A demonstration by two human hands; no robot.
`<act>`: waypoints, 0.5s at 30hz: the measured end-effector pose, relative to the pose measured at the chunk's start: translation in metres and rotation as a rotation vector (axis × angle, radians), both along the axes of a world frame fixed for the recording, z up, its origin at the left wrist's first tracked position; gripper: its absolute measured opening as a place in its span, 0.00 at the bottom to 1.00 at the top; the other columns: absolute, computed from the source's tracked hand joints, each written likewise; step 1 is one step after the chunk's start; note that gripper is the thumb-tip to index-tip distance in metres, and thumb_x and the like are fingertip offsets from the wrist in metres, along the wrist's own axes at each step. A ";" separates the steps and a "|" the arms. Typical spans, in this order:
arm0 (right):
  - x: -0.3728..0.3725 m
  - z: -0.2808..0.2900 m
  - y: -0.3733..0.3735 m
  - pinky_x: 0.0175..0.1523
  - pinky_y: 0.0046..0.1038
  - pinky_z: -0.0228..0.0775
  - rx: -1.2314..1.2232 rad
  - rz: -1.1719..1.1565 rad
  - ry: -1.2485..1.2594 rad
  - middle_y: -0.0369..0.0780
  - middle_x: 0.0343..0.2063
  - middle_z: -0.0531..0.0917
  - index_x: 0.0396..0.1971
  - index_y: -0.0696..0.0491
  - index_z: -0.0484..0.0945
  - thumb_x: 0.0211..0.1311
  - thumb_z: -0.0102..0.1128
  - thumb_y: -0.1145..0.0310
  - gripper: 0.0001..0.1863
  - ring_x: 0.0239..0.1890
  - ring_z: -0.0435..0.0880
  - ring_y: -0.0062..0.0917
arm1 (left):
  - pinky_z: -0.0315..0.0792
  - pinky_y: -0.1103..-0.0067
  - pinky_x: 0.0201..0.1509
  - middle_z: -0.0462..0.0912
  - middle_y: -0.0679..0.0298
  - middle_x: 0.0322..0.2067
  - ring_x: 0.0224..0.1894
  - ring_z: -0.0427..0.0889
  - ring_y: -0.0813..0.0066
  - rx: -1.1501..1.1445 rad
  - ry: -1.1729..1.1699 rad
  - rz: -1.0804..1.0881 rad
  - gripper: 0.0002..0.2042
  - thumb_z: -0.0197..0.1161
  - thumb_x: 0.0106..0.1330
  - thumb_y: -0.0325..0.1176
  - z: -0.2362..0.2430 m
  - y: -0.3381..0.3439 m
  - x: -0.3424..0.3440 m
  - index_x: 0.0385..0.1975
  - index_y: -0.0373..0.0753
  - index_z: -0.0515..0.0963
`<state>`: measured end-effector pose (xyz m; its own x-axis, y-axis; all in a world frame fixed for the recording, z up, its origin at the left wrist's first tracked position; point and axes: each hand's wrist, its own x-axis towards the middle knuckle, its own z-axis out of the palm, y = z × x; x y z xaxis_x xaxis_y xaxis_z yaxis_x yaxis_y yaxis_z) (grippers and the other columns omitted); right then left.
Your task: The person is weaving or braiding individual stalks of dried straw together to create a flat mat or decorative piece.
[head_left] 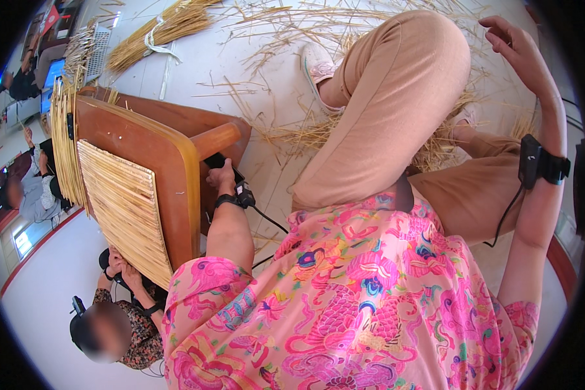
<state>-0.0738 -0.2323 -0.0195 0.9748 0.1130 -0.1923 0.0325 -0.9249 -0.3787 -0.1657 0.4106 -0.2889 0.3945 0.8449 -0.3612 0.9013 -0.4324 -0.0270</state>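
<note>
My left hand (222,177) is closed beside the brown wooden table (133,133), just below its rounded wooden bar (216,141). A black object (216,160) shows at its fingers; its kind is hard to make out. My right hand (510,49) is raised at the upper right, with fingers apart and loosely bent, holding nothing. On the tabletop lies a flat mat of straw strips (123,201), and a row of upright straw stalks (65,143) stands along the table's far left edge.
A tied straw bundle (159,39) lies on the floor at the top. Loose straw (286,130) is strewn around my shoe (318,65). A co-worker's hands (127,273) touch the mat's near end. Other people sit at the left. Cables run from my wrist bands (244,194).
</note>
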 end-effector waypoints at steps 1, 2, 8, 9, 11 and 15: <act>0.000 -0.001 0.002 0.44 0.21 0.65 0.024 0.006 -0.055 0.38 0.32 0.76 0.48 0.57 0.69 0.62 0.48 0.69 0.15 0.37 0.73 0.19 | 0.62 0.65 0.58 0.61 0.46 0.53 0.57 0.63 0.53 0.002 -0.001 0.002 0.38 0.68 0.44 0.50 0.000 0.002 0.000 0.51 0.30 0.65; 0.001 0.001 0.003 0.44 0.21 0.65 0.026 0.008 -0.056 0.38 0.32 0.76 0.48 0.57 0.69 0.62 0.48 0.69 0.15 0.37 0.73 0.19 | 0.62 0.64 0.59 0.61 0.47 0.54 0.57 0.63 0.53 0.006 0.021 0.002 0.39 0.69 0.44 0.51 0.000 0.003 0.000 0.52 0.31 0.64; 0.002 0.007 0.004 0.44 0.21 0.65 0.010 0.006 0.037 0.38 0.32 0.76 0.47 0.58 0.69 0.62 0.49 0.69 0.15 0.37 0.73 0.19 | 0.60 0.62 0.59 0.63 0.49 0.53 0.57 0.62 0.53 0.110 -0.036 -0.082 0.40 0.68 0.45 0.51 0.005 -0.009 -0.014 0.54 0.32 0.61; 0.002 0.007 0.003 0.44 0.21 0.65 0.025 0.007 0.029 0.38 0.32 0.76 0.47 0.58 0.69 0.61 0.50 0.69 0.15 0.36 0.73 0.19 | 0.61 0.61 0.58 0.64 0.49 0.52 0.56 0.63 0.53 0.208 -0.078 -0.121 0.39 0.68 0.45 0.50 0.005 -0.017 -0.020 0.53 0.32 0.61; 0.001 0.007 0.003 0.43 0.20 0.65 0.040 0.011 0.014 0.38 0.31 0.76 0.46 0.58 0.69 0.61 0.50 0.70 0.15 0.36 0.73 0.19 | 0.61 0.61 0.57 0.65 0.49 0.50 0.54 0.64 0.52 0.182 -0.157 -0.233 0.36 0.68 0.45 0.48 0.011 -0.031 -0.029 0.52 0.33 0.63; -0.001 0.003 0.007 0.41 0.20 0.65 0.048 0.017 -0.001 0.37 0.28 0.76 0.45 0.58 0.70 0.61 0.50 0.70 0.14 0.33 0.72 0.18 | 0.66 0.66 0.51 0.71 0.50 0.42 0.47 0.70 0.54 -0.095 -0.273 -0.811 0.25 0.63 0.50 0.37 0.018 -0.046 -0.041 0.48 0.34 0.67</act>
<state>-0.0746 -0.2254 -0.0164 0.9729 0.1390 -0.1850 0.0488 -0.9048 -0.4229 -0.2071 0.3642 -0.2713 0.9464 0.2355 -0.2210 0.2828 -0.9348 0.2148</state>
